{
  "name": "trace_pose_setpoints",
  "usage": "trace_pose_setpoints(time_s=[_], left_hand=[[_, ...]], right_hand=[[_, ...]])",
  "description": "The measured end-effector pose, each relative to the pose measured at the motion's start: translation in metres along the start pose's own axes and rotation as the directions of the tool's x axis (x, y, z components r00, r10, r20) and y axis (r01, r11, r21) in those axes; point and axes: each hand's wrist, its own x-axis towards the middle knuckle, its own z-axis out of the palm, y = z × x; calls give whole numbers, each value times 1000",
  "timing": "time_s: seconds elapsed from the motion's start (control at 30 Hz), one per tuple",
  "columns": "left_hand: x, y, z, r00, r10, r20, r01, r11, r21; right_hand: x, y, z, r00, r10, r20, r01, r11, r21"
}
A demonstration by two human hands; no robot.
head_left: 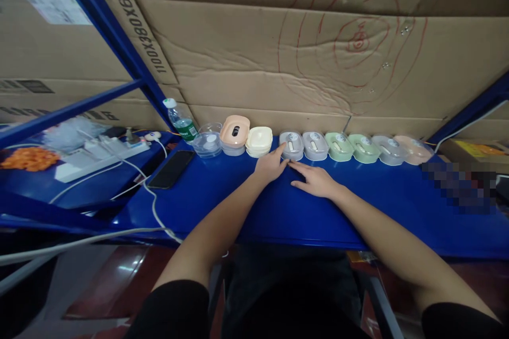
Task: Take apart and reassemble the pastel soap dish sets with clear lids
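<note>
My left hand (pixel 271 166) reaches to the left front side of a grey plastic box with a clear lid (pixel 291 146); a stretched finger lies against or just beside it. My right hand (pixel 315 180) rests low in front of the same box, fingers stretched out and thumb apart, its fingertips near my left hand. Neither hand visibly holds anything. To the right along the row stand another grey box (pixel 315 146), green boxes (pixel 339 147), a grey-violet box (pixel 388 150) and a peach box (pixel 413 149). Cream trays (pixel 260 140) are stacked left of my left hand.
Peach trays (pixel 234 131) and clear plastic parts (pixel 208 141) stand further left, beside a water bottle (pixel 183 123). A black phone (pixel 171 169) lies on the blue table (pixel 270 217). White cables (pixel 155 206) cross its left side. A cardboard wall (pixel 238 53) rises behind.
</note>
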Motion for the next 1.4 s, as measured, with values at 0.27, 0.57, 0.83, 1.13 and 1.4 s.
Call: trace_pose_setpoints(time_s=[0.27,0.57,0.83,1.13,1.4], left_hand=[[-16,-13,-34,993,-56,-107,55,998,-5],[-9,-38,-48,962,-222,-157,243,961,130],[-11,-34,-55,941,-248,-231,257,966,10],[-23,-19,-61,902,-123,-413,55,984,-172],[-31,-2,-53,974,146,-174,-172,975,-144]], right_hand=[[-7,11,-2,999,-23,-49,28,995,95],[-8,12,-6,1000,-2,-11,4,993,119],[-9,14,-7,1000,-2,-9,3,992,130],[-10,14,-8,990,61,-129,-14,940,340],[-13,19,-20,802,402,-441,-144,847,511]])
